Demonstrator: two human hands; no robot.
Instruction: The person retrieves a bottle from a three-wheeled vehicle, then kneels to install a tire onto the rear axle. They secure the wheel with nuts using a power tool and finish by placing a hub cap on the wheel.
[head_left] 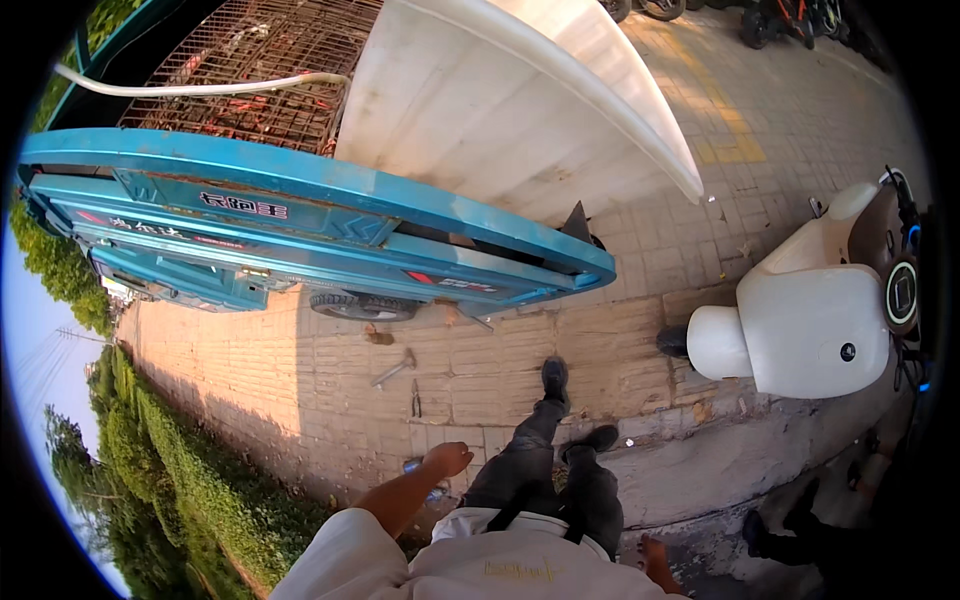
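Observation:
My left hand [449,459] hangs beside my left thigh, its fingers curled and nothing showing in them. Past it, on the paving, lie a hammer [392,370] and dark-handled pliers [416,401]. A bluish object [411,466] on the ground is partly hidden by my left forearm. Low at my right side is my right hand [655,562], its fingers too small and partly covered to read. In front of me stands a teal cargo vehicle [300,190]. Its bed carries rusty wire mesh [260,60] and a large off-white plastic tub or panel [470,110].
A cream scooter [815,330] stands to my right. Near the vehicle's tyre [365,306] lies a brick-like lump [378,337]. A hedge [200,470] borders the paving at left. Another person's dark-clothed legs [800,530] show at lower right. Parked two-wheelers [780,25] line the far edge.

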